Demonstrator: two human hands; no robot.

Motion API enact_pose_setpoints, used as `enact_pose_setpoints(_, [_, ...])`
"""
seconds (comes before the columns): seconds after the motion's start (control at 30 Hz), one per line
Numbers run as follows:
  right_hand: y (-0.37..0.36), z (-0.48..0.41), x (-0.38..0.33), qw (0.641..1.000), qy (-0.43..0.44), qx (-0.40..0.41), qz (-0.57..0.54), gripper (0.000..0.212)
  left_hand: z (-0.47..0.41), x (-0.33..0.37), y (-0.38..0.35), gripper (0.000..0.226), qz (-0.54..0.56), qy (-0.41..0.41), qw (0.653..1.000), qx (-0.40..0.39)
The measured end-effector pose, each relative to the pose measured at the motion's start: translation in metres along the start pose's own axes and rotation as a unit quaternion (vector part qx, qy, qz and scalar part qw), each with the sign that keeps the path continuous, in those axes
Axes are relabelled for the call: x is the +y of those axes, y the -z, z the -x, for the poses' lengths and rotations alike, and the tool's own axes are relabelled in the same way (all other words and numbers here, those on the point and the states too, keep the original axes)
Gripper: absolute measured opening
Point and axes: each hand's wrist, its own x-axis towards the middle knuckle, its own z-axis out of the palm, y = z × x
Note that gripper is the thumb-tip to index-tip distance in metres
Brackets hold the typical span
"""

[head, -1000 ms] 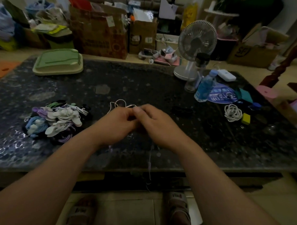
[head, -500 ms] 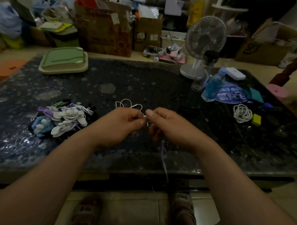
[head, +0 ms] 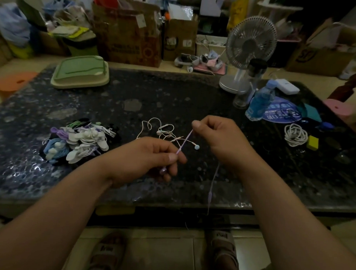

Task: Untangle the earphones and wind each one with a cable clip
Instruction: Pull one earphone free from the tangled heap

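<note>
My left hand (head: 146, 160) pinches one end of a pale purple earphone cable (head: 184, 142) near the table's front edge. My right hand (head: 219, 136) pinches the same cable higher up, so a short stretch runs taut between them. The rest of the purple cable hangs down from my right hand past the table edge. A loose white earphone (head: 163, 132) with a light blue earbud lies tangled on the dark table (head: 174, 98) just beyond my hands. At the left sits a pile of wound earphones and cable clips (head: 80, 140).
A coiled white cable (head: 295, 135) and a yellow block (head: 312, 142) lie at the right. A fan (head: 247, 50), a blue bottle (head: 260, 101), a clear cup and a blue disc stand back right. A green tray (head: 80, 73) sits back left. Boxes crowd the floor behind.
My hands, which met together over the cable, have drawn apart. The right hand rose up and right, stretching the purple cable taut between the two.
</note>
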Motion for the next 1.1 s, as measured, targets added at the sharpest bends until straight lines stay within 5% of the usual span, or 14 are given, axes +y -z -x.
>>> enact_pose_setpoints(0.17, [-0.006,0.002,0.005,0.999,-0.024,-0.022,-0.027,0.030,0.000,0.008,-0.014,0.038,0.190,-0.054,0.980,0.014])
enact_pose_setpoints(0.3, [-0.021,0.010,0.007,0.997,-0.031,-0.070,-0.030,0.028,-0.005,0.011,-0.012,0.044,0.208,-0.071,0.971,0.092])
enact_pose_setpoints(0.73, [-0.040,0.024,0.003,0.991,0.001,-0.129,0.041,0.027,-0.009,0.002,-0.005,0.048,0.086,-0.099,0.974,0.187])
enact_pose_setpoints(0.87, [-0.047,0.027,0.001,0.978,0.046,-0.151,0.134,0.025,-0.011,-0.006,-0.005,0.045,-0.072,-0.100,0.965,0.231])
enact_pose_setpoints(0.97, [-0.040,0.026,0.001,0.971,0.084,-0.120,0.187,0.023,-0.010,-0.012,-0.010,0.043,-0.229,-0.085,0.946,0.215])
enact_pose_setpoints(1.1, [-0.022,0.022,0.000,0.981,0.067,-0.072,0.167,0.014,-0.006,-0.009,-0.013,0.043,-0.226,-0.067,0.957,0.171])
